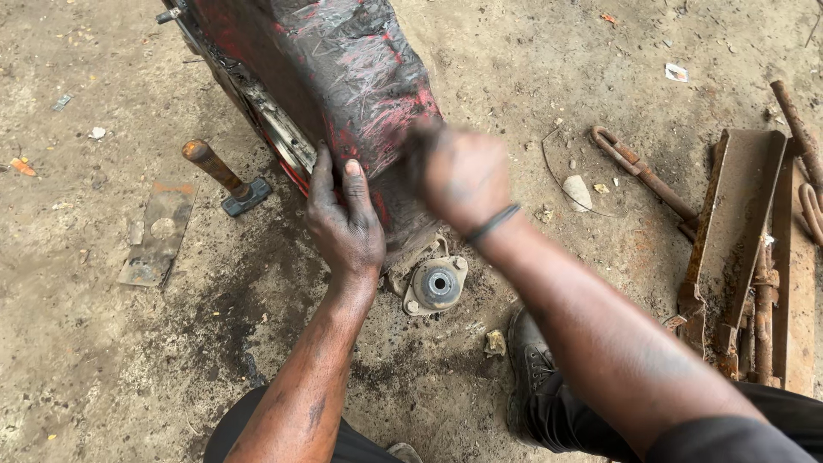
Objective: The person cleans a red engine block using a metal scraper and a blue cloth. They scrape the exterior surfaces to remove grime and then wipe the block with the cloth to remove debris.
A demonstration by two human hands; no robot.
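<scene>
Oil-stained dirt floor (pixel 103 360) carries a battered red-and-black sheet-metal panel (pixel 343 77), upright. Left hand (pixel 345 219) lies spread against its lower edge; right hand (pixel 459 176) is blurred, grip indeterminate. Panel looks stiff, heavy, sharp-edged: best held by the rim.

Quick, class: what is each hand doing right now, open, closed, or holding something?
Left hand: open, fingers spread flat against the red and black metal panel.
Right hand: blurred at the panel's edge; open or closed cannot be told.

Scratched, matt red-and-black painted metal panel (pixel 343 77), wooden-handled hammer (pixel 225 176), rough rusty iron bars (pixel 754 257), dull grey metal mount (pixel 437 285) on gritty dirt floor (pixel 86 326)
</scene>
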